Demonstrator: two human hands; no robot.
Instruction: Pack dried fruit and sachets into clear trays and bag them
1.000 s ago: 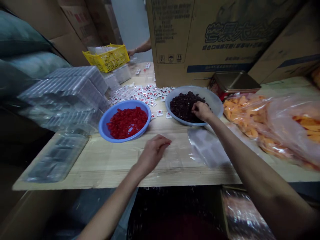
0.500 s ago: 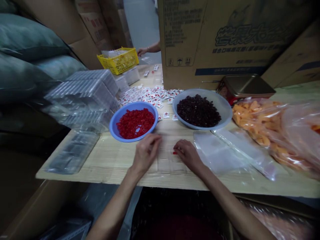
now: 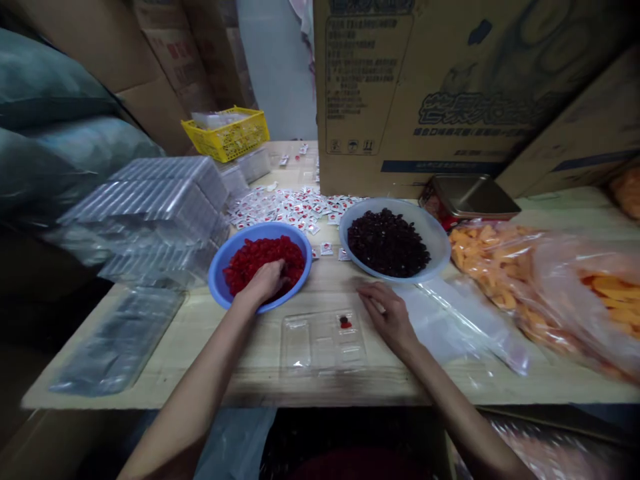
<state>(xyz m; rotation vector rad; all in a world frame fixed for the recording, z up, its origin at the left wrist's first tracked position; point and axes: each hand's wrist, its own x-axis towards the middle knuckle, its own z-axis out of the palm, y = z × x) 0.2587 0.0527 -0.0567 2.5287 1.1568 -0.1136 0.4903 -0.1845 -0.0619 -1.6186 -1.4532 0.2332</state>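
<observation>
A clear compartmented tray (image 3: 298, 337) lies flat at the lower centre of the frame, squarely between the two forearms, a spot that seems chosen so either hand can reach it; a dark piece (image 3: 343, 319) and a red piece (image 3: 346, 325) sit together in its upper right compartment. Just right of the tray, the right hand (image 3: 387, 313) hangs with fingers curled and thumb and forefinger near each other (blur at the tips, so I cannot tell whether they pinch anything). Left of centre, the left hand (image 3: 267, 280) dips into a blue bowl (image 3: 215, 280), its fingertips lost among glossy, wet-looking red pieces (image 3: 245, 260), so its grip cannot be told. The pale, translucent bowl (image 3: 436, 247) right of centre, heaped with wrinkled dark pieces (image 3: 385, 243), probably stands there to suit the right hand. Smooth plastic sheets (image 3: 433, 320) lie below it, and a crinkled bag of orange pieces (image 3: 485, 260) slumps at the right. Small printed sachets (image 3: 285, 203) scatter behind the bowls; ridged, transparent trays (image 3: 155, 193) are stacked at the left, likely for compactness, on the pale wood-grained table (image 3: 215, 360).
</observation>
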